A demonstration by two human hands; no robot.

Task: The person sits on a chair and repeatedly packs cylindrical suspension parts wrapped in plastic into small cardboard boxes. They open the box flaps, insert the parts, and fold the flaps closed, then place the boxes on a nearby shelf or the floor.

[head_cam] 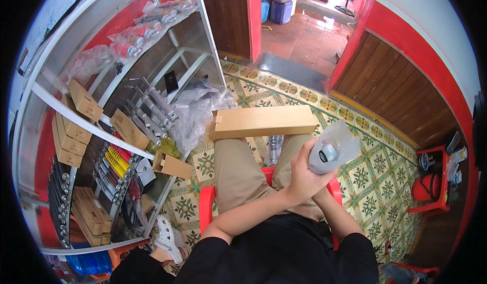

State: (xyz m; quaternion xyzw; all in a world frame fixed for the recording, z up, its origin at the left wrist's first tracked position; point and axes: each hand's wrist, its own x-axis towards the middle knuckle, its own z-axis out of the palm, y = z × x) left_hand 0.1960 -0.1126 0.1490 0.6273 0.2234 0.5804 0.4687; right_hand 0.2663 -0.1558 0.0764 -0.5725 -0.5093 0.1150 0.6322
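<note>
My left hand point(304, 175) grips a translucent plastic sleeve point(344, 143) around a silver metal cylindrical part point(329, 151) with a black ring at its end. It looks like a shock absorber held end-on, so most of its length is hidden. My right forearm point(335, 208) passes beneath the left wrist. The right hand itself is mostly covered there, and its grip does not show. Across my knees lies a long cardboard box point(264, 121). On the floor between my legs, another plastic-wrapped shock absorber point(273, 147) is partly visible.
At left stands a metal-framed display shelf point(125, 131) with coil-spring shock absorbers point(116, 162), grey fork legs point(154, 101) and cardboard boxes point(72, 139). Clear plastic wrapping point(201, 109) spills beside it. A red stool point(432, 181) holds a bucket at right. Another person's clog point(166, 232) is near.
</note>
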